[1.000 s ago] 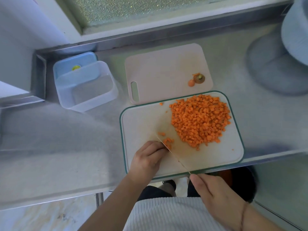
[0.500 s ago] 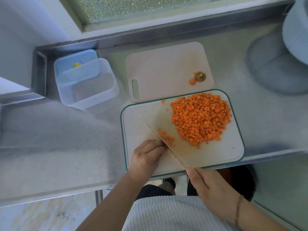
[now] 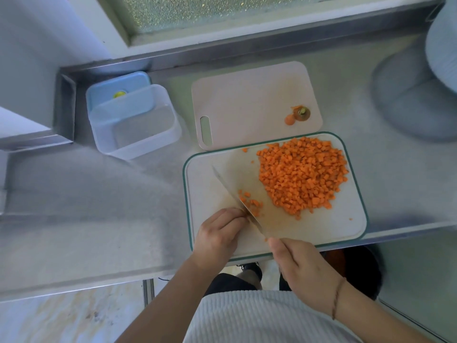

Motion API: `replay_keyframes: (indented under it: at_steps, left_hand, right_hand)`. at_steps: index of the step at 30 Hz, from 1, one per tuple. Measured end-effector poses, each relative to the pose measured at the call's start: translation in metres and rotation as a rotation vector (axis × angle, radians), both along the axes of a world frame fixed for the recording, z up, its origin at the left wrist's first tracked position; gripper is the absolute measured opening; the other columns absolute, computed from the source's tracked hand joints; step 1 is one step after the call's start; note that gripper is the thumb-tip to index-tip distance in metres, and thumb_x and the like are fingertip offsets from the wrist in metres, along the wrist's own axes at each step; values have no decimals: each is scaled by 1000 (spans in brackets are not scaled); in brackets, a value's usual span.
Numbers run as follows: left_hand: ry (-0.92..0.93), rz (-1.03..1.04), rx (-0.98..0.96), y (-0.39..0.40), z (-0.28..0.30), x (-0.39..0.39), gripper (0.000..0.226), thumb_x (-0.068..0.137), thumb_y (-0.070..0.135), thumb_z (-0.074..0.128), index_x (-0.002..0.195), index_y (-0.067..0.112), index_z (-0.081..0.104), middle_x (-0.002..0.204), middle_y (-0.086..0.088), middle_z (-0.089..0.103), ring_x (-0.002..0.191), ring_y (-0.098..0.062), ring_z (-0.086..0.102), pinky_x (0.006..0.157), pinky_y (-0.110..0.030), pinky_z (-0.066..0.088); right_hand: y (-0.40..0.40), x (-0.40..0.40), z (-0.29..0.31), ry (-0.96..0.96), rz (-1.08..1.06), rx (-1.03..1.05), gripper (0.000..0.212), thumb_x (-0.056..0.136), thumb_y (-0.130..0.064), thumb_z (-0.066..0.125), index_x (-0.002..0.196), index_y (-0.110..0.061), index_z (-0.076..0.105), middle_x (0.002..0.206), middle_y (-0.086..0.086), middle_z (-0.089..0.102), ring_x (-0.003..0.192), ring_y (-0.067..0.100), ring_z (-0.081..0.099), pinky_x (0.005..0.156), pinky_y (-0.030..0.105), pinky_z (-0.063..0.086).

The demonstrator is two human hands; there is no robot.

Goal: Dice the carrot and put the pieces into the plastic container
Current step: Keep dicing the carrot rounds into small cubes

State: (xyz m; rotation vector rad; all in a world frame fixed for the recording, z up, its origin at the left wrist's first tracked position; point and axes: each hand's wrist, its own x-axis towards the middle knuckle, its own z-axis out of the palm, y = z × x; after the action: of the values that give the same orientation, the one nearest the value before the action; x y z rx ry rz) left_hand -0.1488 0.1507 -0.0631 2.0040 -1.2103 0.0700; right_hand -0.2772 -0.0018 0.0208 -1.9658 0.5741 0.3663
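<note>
A big heap of diced carrot [image 3: 303, 174] lies on the green-rimmed cutting board [image 3: 346, 226]. A few fresh dice [image 3: 251, 204] lie beside the knife blade [image 3: 235, 196], which runs diagonally across the board's left half. My right hand [image 3: 299, 268] is shut on the knife handle at the board's near edge. My left hand [image 3: 220, 233], fingers curled, presses down just left of the blade; whatever carrot it holds is hidden under the fingers. The clear plastic container [image 3: 134, 122] stands empty at the far left.
A blue lid [image 3: 118, 90] lies behind the container. A second, pale cutting board [image 3: 247, 105] behind the first carries the carrot top and a scrap [image 3: 298, 115]. A large grey round object [image 3: 420, 95] fills the far right. The steel counter's raised rim runs along the back.
The knife blade has shifted left and further from me along the board. A few more small dice lie beside it. My left hand stays curled by the blade.
</note>
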Motion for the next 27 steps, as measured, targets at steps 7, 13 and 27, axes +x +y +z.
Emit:
replay_keyframes:
  at_steps: [7, 13, 27]
  left_hand:
    - [-19, 26, -8, -2, -1, 0, 12, 86, -7, 68, 81, 0, 75, 94, -9, 74, 86, -24, 71, 74, -33, 59]
    - [-25, 50, -22, -3, 0, -1, 11, 86, -5, 68, 80, 1, 75, 94, -7, 75, 85, -21, 71, 71, -32, 59]
    - [181, 404, -110, 29, 8, -1, 29, 75, -19, 43, 76, -2, 67, 100, 2, 53, 89, 3, 53, 71, -11, 43]
  right_hand:
    - [1, -14, 4, 2, 16, -7, 54, 90, -60, 26, 61, -17, 42, 54, -2, 40, 56, 17, 43, 61, 37, 40]
    - [2, -7, -1, 34, 29, -11, 52, 88, -62, 23, 60, -22, 40, 54, -4, 40, 55, 11, 43, 62, 34, 42]
    - [1, -13, 2, 106, 13, 294, 51, 89, -59, 31, 59, -18, 38, 48, -4, 35, 39, 4, 31, 44, 12, 27]
